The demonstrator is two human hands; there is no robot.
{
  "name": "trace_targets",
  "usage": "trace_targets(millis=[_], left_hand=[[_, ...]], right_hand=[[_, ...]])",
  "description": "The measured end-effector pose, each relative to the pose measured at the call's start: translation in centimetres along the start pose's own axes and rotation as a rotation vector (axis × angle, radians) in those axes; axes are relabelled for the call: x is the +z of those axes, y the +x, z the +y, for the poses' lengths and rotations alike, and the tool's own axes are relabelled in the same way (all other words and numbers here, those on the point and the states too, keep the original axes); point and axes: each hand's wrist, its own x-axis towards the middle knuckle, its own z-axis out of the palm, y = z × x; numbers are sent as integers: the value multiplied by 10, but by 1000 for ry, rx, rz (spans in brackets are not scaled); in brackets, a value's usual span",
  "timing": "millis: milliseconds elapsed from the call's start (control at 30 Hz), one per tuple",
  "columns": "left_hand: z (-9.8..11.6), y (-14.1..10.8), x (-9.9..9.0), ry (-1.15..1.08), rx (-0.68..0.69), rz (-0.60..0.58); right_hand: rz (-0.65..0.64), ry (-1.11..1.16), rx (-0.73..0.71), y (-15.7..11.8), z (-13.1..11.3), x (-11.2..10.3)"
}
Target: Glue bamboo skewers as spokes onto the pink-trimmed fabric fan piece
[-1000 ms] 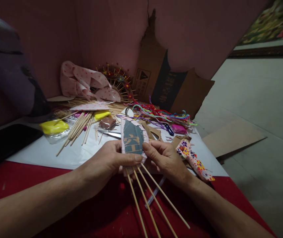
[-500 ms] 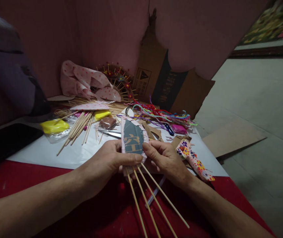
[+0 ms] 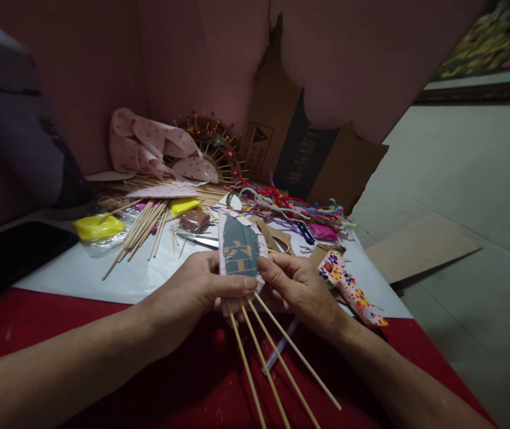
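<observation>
Both hands are busy with one thing here: a little pink-edged cardboard piece point(image 3: 240, 245), held up over the front of the table, four thin wooden sticks point(image 3: 297, 351) poking out its bottom edge toward me. Left hand point(image 3: 205, 283) has it pinched pretty snug, thumb flat across the lower part; right hand point(image 3: 297, 289) is closed on the right edge, thumb on top. Flowery fabric strip point(image 3: 351, 286) lies just right of that hand, tangled yarn point(image 3: 291, 205) farther back.

Via head cam, table point(image 3: 170, 387) is viewed fwd & down; L hand point(image 3: 199, 283) & R hand point(image 3: 302, 292) are framed close, wall point(image 3: 196, 53) farther bk.
</observation>
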Motion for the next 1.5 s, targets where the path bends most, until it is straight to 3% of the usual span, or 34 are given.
trace_targets(millis=[533, 1067, 1500], left_hand=[[-3, -1, -2, 15, 34, -13], [5, -3, 2, 36, -31, 49], [1, -2, 1, 4, 33, 51]], right_hand=[[24, -253, -34, -5, -4, -1], [-54, -267, -4, -5, -5, -1], [-82, -293, 48, -5, -4, -1]])
